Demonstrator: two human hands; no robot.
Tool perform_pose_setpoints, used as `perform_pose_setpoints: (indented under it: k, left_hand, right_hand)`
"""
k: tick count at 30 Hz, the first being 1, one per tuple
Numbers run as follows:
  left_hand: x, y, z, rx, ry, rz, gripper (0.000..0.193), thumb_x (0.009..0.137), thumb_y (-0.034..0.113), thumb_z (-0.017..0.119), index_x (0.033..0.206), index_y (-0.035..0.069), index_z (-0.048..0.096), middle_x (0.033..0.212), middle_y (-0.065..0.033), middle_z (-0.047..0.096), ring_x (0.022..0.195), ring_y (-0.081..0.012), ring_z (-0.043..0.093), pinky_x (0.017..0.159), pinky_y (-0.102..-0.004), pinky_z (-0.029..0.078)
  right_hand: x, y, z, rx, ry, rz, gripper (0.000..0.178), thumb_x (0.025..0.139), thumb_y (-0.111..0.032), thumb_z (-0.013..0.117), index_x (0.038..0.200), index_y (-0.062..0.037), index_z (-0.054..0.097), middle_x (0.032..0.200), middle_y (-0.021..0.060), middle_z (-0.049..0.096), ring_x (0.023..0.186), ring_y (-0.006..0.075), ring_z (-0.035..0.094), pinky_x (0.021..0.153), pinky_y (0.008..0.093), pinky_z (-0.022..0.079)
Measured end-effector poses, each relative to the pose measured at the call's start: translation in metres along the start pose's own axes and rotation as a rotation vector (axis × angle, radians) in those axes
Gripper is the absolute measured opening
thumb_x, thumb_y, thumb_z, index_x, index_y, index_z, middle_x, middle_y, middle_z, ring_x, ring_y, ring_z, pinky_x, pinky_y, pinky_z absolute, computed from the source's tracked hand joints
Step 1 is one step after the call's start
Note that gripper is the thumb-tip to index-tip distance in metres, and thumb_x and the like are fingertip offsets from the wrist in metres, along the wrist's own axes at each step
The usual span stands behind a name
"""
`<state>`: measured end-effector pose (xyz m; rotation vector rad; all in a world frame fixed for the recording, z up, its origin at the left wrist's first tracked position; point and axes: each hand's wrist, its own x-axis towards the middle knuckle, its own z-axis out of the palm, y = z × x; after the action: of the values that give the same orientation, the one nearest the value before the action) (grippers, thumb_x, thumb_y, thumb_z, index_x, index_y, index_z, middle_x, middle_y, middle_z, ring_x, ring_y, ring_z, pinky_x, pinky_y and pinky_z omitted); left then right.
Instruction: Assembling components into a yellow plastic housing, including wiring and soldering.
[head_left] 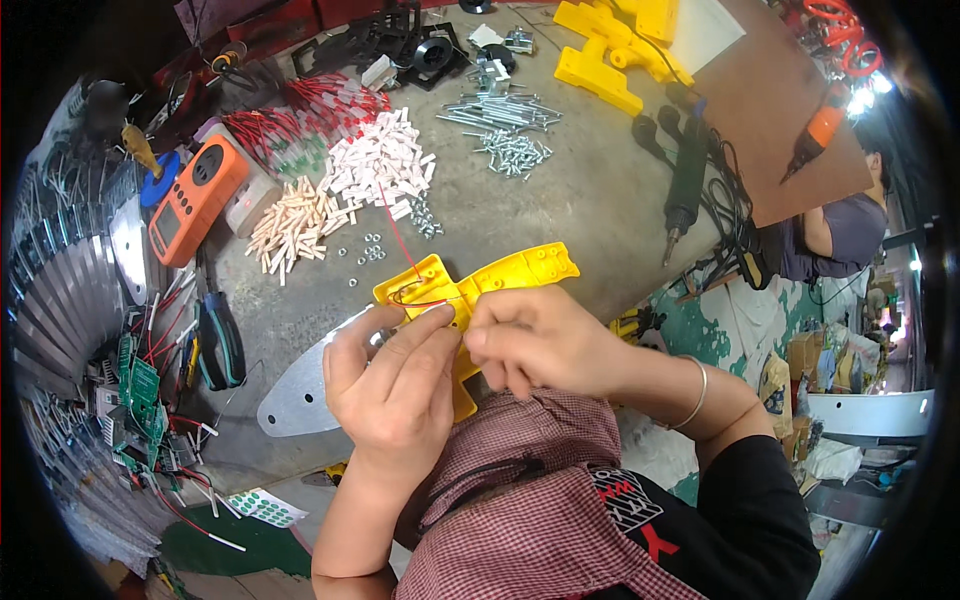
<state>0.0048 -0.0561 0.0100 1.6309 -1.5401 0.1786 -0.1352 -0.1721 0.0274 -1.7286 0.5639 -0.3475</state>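
Observation:
A yellow plastic housing half [515, 268] lies in front of me, attached to a pointed grey metal plate [298, 398] that sticks out to the left. Over the housing, my left hand [395, 385] is closed, its thumb and fingertips pinching a thin red wire [428, 304] with a whitish sleeve. My right hand [545, 340] is closed too, its fingertips meeting right beside the left ones at the wire's end; what they pinch is too small to make out. Another red wire [400, 235] rises from the housing toward the white sleeves. My fingers hide part of the housing's inside.
Beyond lie piles of white sleeves [380, 160], beige sleeves [295, 225], screws [515, 153] and nuts [372, 248]. An orange meter [198, 195], pliers [220, 340] and circuit boards [140, 390] are left. An electric screwdriver [686, 180] and yellow housings [610, 60] are right; another person [845, 235] sits beyond.

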Motion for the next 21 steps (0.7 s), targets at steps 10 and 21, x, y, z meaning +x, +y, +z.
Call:
perform_pose_setpoints:
  k: [10, 21]
  left_hand:
    - [0.007, 0.000, 0.006, 0.017, 0.003, 0.020, 0.025, 0.063, 0.002, 0.071, 0.087, 0.008, 0.071, 0.093, -0.0053, 0.068, 0.083, -0.0275, 0.057, 0.075, -0.0369, 0.047]
    - [-0.028, -0.010, -0.032, 0.250, -0.220, -0.012, 0.079, 0.075, 0.051, 0.077, 0.131, 0.001, 0.050, 0.134, -0.0232, 0.047, 0.119, -0.0392, 0.048, 0.098, -0.0521, 0.040]
  right_hand:
    - [-0.004, 0.012, 0.000, -0.675, 0.267, -0.499, 0.014, 0.091, -0.017, 0.063, 0.091, -0.0035, 0.059, 0.074, 0.0052, 0.061, 0.059, 0.0101, 0.060, 0.052, 0.0275, 0.047]
    - [-0.014, 0.003, -0.134, -0.361, 0.507, -0.093, 0.021, 0.091, -0.023, 0.064, 0.095, -0.0024, 0.062, 0.085, 0.0088, 0.064, 0.068, 0.0102, 0.059, 0.061, 0.0272, 0.049]
